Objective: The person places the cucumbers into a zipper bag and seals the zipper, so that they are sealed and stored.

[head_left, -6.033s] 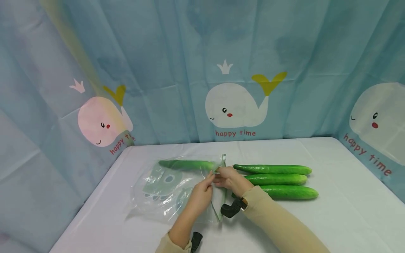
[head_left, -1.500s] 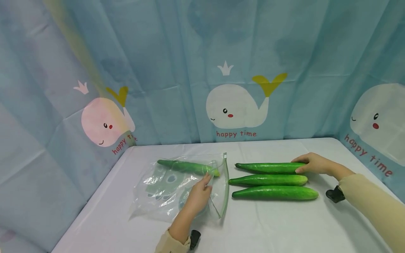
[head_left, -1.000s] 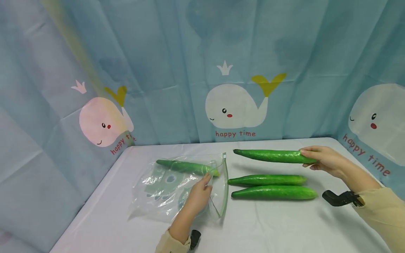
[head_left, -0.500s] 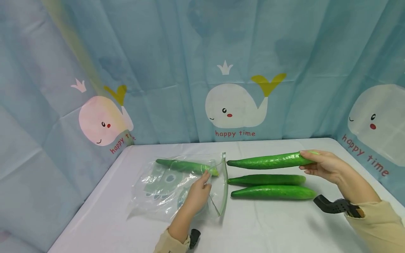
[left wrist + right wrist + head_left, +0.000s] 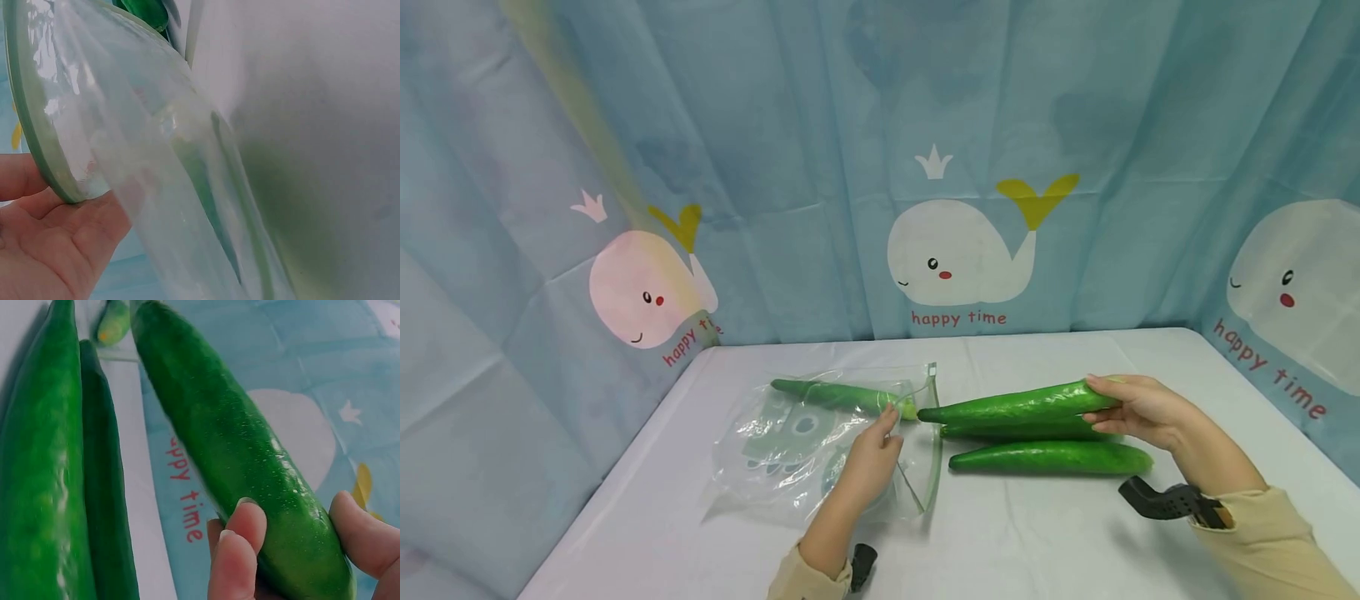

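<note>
Pointing left with its tip slightly lowered, a held cucumber (image 5: 1015,404) is pinched near its right end by the right grip (image 5: 1150,408), thumb on one side and curled fingers on the other, closed only as far as its thickness allows. Its tip is seen overlapping the mouth of a clear bag (image 5: 808,454); whether it lies inside cannot be told. Film near that mouth is pinched by the left grip (image 5: 872,458), and the green-edged mouth is seen gaping in the left wrist view. By how things lie, the filling can be judged only begun: one bagged cucumber (image 5: 842,396) is enclosed along the far side. Right of the bag, on the tabletop (image 5: 1037,533), a middle cucumber (image 5: 1037,430), partly hidden, and a near cucumber (image 5: 1052,457) are left unbagged.
</note>
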